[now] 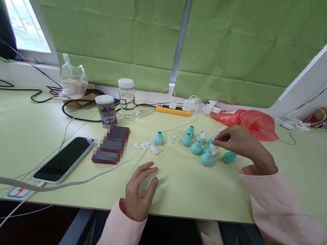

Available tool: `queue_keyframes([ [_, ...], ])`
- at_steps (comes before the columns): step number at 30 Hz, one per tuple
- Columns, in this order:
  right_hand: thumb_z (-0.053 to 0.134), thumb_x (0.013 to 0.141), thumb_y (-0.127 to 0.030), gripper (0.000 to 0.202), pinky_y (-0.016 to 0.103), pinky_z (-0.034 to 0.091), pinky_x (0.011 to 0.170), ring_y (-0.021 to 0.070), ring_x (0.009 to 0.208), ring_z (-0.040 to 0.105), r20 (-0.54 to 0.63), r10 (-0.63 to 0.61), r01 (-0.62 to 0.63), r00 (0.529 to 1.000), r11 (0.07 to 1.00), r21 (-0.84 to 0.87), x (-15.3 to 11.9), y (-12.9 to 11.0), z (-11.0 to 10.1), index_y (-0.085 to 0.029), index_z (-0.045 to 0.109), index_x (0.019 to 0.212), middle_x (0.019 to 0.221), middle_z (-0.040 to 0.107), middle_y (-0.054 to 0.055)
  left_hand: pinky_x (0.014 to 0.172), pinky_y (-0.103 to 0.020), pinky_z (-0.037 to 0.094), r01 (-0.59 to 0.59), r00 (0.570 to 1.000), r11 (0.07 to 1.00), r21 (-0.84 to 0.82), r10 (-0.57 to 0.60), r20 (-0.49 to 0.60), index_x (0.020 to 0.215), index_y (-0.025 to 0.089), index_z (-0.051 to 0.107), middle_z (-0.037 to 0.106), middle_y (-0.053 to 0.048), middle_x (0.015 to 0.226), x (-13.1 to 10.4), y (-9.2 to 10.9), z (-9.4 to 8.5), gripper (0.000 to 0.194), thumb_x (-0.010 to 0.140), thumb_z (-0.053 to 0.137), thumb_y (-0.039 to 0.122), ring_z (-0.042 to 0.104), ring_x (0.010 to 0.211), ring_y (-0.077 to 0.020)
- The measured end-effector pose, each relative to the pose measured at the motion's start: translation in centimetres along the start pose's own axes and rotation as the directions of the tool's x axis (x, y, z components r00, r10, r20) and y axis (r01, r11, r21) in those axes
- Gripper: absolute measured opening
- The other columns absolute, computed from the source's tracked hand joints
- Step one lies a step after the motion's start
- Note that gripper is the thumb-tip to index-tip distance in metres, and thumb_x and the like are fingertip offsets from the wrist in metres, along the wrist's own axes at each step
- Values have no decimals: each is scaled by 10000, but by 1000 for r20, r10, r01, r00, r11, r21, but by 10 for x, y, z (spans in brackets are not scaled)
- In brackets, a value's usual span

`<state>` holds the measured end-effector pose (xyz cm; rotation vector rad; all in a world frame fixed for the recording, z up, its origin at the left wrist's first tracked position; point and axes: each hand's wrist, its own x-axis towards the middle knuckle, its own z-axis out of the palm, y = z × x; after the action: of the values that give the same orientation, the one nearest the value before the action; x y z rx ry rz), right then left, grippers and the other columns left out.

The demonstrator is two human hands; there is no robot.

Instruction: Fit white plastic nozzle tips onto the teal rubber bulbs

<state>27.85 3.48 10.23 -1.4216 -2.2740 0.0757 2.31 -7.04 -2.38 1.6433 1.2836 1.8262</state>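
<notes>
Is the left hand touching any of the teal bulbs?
No: the left hand is held open, apart from the teal bulbs.

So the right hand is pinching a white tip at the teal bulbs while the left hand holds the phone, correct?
Not the left hand: the head view shows it holding nothing, with the phone lying on the table. The right hand does pinch a white tip.

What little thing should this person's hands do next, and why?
Perhaps the left hand should reach across and steady the nearest teal bulb: the right hand pinches a white piece at its top, nothing seems to hold the bulb's body, and the left hand is free.
</notes>
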Motion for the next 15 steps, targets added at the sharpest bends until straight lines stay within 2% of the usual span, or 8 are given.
queue_keyframes([
  [2,548,664,-372,226,223,346,414,128,483,530,68,35,-32,997,998,-52,1,-6,-4,-178,651,612,558,620,28,778,-370,482,1,1000,1000,4,-1,2,875,161,621,581,-112,1008,0,0,0,189,754,508,251,541,954,-227],
  [3,551,662,-381,232,230,353,425,142,508,542,52,62,-57,997,994,-94,1,-10,-6,-172,651,650,576,623,34,780,-372,481,-1,1000,1000,4,1,5,875,162,620,581,-111,1006,0,0,0,188,754,507,248,542,951,-226],
  [5,565,657,-403,263,251,370,460,172,555,556,-85,87,-101,993,978,-180,0,-21,-9,-160,646,713,601,624,43,786,-374,478,-1,1000,1000,7,1,14,875,163,621,583,-109,998,0,1,0,187,756,502,244,543,943,-222],
  [7,551,688,-394,267,277,389,512,184,589,560,-226,26,-74,974,975,-210,1,-36,-6,-150,640,751,642,632,54,789,-373,476,-1,1000,1000,17,0,22,868,165,623,591,-106,984,0,1,0,187,758,497,249,547,932,-219],
  [9,505,747,-334,230,285,403,571,173,622,560,-279,-125,77,952,981,-177,4,-54,6,-144,634,769,713,640,65,790,-372,473,-7,1000,999,34,6,28,856,167,625,602,-102,964,0,2,0,184,760,493,253,554,917,-216],
  [10,476,773,-297,218,282,407,602,172,667,562,-246,-214,181,945,972,-151,6,-63,16,-144,630,792,751,639,72,789,-371,471,-12,999,999,42,11,32,849,168,626,607,-99,953,1,3,0,180,761,492,250,557,909,-215],
  [12,444,801,-270,215,276,405,633,172,719,556,-99,-365,355,926,928,-110,13,-78,42,-152,621,827,775,628,75,786,-364,468,-21,999,998,59,18,44,838,171,627,615,-90,934,1,4,-1,169,760,493,238,565,894,-210],
  [15,459,797,-301,228,302,401,679,212,843,518,79,-414,421,907,896,-138,25,-95,87,-153,598,900,837,603,97,773,-348,469,-36,996,996,80,29,79,838,174,622,624,-80,912,2,6,-3,156,761,492,209,574,876,-202],
])
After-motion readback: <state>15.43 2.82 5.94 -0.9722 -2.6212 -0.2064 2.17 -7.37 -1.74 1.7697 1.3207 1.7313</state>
